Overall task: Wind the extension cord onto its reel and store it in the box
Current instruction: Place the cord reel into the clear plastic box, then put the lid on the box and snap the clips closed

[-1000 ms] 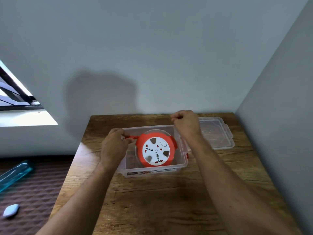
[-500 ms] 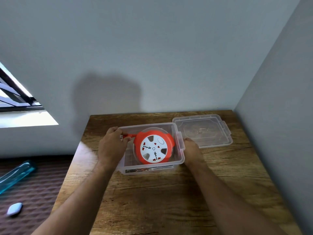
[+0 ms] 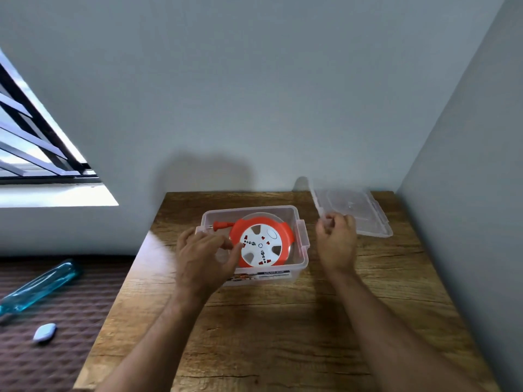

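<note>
An orange and white cord reel (image 3: 261, 244) lies flat inside a clear plastic box (image 3: 300, 261) on the wooden table (image 3: 283, 335). Its orange plug (image 3: 222, 224) points left, toward the box's far left corner. My left hand (image 3: 202, 261) hovers over the box's left end with fingers spread, its fingertips close to the reel. My right hand (image 3: 335, 241) pinches the near left edge of the clear lid (image 3: 351, 210), which is tilted up off the table to the right of the box.
Grey walls close off the table's far and right sides. On the brown mat to the left lie a blue glass bottle (image 3: 39, 287) and a small pale oval object (image 3: 45, 332). A barred window (image 3: 34, 154) is at far left.
My right hand left the box's right side, moved to the lid and lifted its edge. My left hand let go of the plug end and opened over the box.
</note>
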